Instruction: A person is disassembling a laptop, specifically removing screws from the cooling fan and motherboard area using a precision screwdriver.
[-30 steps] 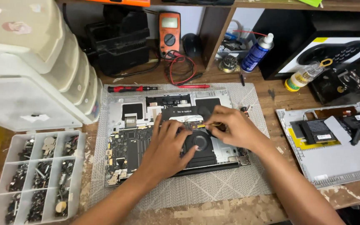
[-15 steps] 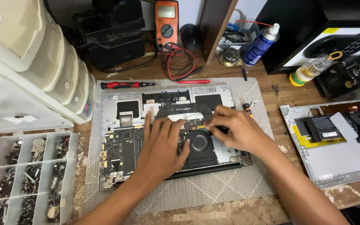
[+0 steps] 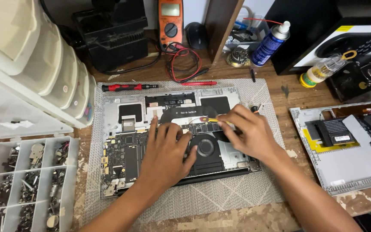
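An opened laptop base (image 3: 121,112) lies on a grey mesh mat (image 3: 220,195), its circuit board (image 3: 123,157) and round black fan (image 3: 205,147) exposed. My left hand (image 3: 165,154) lies flat on the board left of the fan, fingers spread and pressing down. My right hand (image 3: 247,133) pinches a thin yellow tool (image 3: 213,120) whose tip touches the board just above the fan.
A red-handled screwdriver (image 3: 127,87) lies behind the laptop. A compartment box of screws (image 3: 24,184) sits at the left under beige stacked bins (image 3: 31,73). An orange multimeter (image 3: 170,23), spray can (image 3: 269,43), small bottle (image 3: 320,71) and a second opened device (image 3: 348,146) are around.
The view has shifted down a little. My left hand slid slightly left on the board; my right hand stays at the spot above the fan.
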